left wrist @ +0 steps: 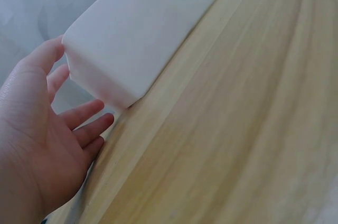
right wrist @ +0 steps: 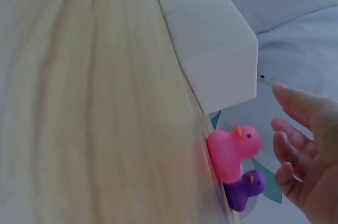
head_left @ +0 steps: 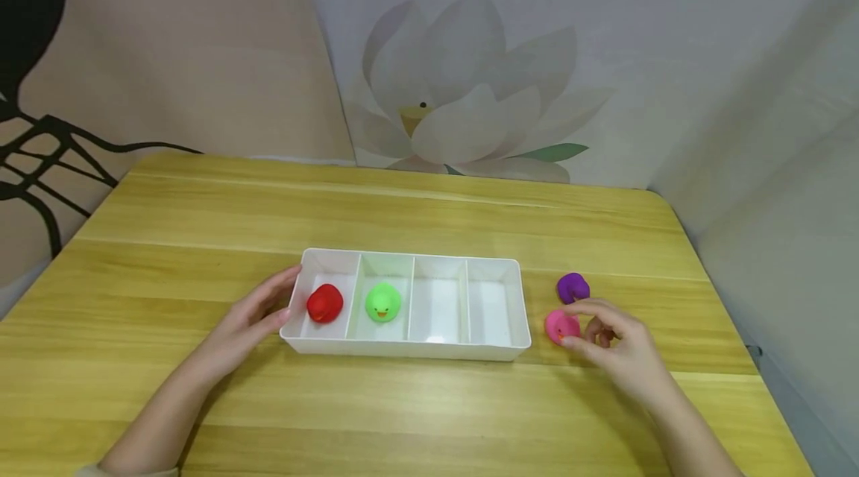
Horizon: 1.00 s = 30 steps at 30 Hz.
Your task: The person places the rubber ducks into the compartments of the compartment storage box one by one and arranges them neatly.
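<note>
A white tray (head_left: 403, 349) with a row of compartments lies on the wooden table. The leftmost compartment holds a red rubber duck (head_left: 325, 303), and the one beside it a green rubber duck (head_left: 383, 302). My left hand (head_left: 244, 320) touches the tray's left end, its fingers extended and spread in the left wrist view. Right of the tray, a pink rubber duck (right wrist: 231, 152) stands in front of a purple rubber duck (right wrist: 245, 189). My right hand (head_left: 620, 346) is just above the pink duck, thumb and forefinger apart; the right wrist view shows a gap between hand and duck.
The wooden table (head_left: 268, 417) extends around the tray on every side. A black chair (head_left: 40, 141) stands past its left edge. Behind the far edge hangs a pale backdrop (head_left: 483, 82) with a large flower print.
</note>
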### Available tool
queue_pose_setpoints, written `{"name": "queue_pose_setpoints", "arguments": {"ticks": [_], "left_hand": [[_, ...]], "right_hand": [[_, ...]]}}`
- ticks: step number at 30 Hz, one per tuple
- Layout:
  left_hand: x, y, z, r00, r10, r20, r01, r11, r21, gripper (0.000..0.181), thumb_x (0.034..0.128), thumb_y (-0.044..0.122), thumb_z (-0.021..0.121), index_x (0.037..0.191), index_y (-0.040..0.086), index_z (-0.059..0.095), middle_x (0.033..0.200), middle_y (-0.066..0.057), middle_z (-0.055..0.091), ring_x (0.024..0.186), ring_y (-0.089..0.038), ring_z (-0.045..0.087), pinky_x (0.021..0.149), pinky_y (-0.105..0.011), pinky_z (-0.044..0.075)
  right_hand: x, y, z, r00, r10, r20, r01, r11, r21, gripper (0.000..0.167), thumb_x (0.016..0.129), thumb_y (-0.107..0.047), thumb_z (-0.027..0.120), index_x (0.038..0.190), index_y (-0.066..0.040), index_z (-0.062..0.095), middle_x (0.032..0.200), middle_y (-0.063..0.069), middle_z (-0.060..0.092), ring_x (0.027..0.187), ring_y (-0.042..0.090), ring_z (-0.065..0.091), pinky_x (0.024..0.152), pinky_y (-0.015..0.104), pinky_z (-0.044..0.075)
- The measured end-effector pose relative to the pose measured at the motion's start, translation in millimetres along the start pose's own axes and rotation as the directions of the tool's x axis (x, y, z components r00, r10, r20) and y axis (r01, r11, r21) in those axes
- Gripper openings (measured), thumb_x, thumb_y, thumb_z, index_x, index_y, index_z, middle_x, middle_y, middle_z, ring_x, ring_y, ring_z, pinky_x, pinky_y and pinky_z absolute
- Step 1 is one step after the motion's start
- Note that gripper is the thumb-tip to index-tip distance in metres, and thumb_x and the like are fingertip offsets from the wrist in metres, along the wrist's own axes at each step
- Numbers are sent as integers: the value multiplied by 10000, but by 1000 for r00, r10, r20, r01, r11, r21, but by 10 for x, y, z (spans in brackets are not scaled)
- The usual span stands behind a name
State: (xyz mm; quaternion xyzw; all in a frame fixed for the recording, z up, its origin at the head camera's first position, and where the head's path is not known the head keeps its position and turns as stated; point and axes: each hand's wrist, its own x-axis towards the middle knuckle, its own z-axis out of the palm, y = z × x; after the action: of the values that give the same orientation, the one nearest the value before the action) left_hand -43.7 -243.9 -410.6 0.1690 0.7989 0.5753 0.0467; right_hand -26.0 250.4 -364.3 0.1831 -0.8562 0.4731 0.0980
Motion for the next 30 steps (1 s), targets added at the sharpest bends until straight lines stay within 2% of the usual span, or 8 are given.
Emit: {"name": "queue_pose_setpoints", "arguments": {"ticks": [6,10,15,22,30], "left_hand": [[3,2,0,1000,-6,-2,6,1000,9,557,973,23,521,1490,129,342,1432,-222,394,1242,-3,407,945,-134,366],[5,-7,-3,1000,-10,0,10,1000,9,557,974,30,523,1490,134,343,1438,-216,391,1247,-1,400,951,-137,363],[3,-14,0,1000,-17,1,17,1000,12,551,974,34,524,1488,120,343,1440,-223,384,1242,11,394,949,-135,363],[3,-2,6,1000,-15,-1,15,1000,8,546,975,39,523,1486,117,346,1443,-220,383,1247,1,397,952,-143,367],[1,1,5,1000,-16,-7,16,1000,5,546,973,39,528,1484,114,349,1444,-220,381,1250,6,392,957,-142,362]], "right_hand": [[23,-7,-51,999,36,4,-35,998,-50,375,665,168,769,1009,68,657,898,153,620,622,110,490,529,212,410],[-9,209,-74,998,54,21,-53,997,-59,379,674,151,776,1021,51,664,901,150,614,613,119,482,512,224,411],[-65,473,-101,995,79,61,-76,996,-52,391,712,43,806,1072,-54,688,898,55,610,613,112,477,498,232,405],[-90,533,-103,990,113,89,-109,993,-48,384,732,-45,819,1089,-106,691,903,11,606,620,119,481,498,237,406],[-91,537,-78,990,113,80,-109,993,-51,380,707,49,805,1052,-60,690,863,46,601,615,125,478,495,240,405]]}}
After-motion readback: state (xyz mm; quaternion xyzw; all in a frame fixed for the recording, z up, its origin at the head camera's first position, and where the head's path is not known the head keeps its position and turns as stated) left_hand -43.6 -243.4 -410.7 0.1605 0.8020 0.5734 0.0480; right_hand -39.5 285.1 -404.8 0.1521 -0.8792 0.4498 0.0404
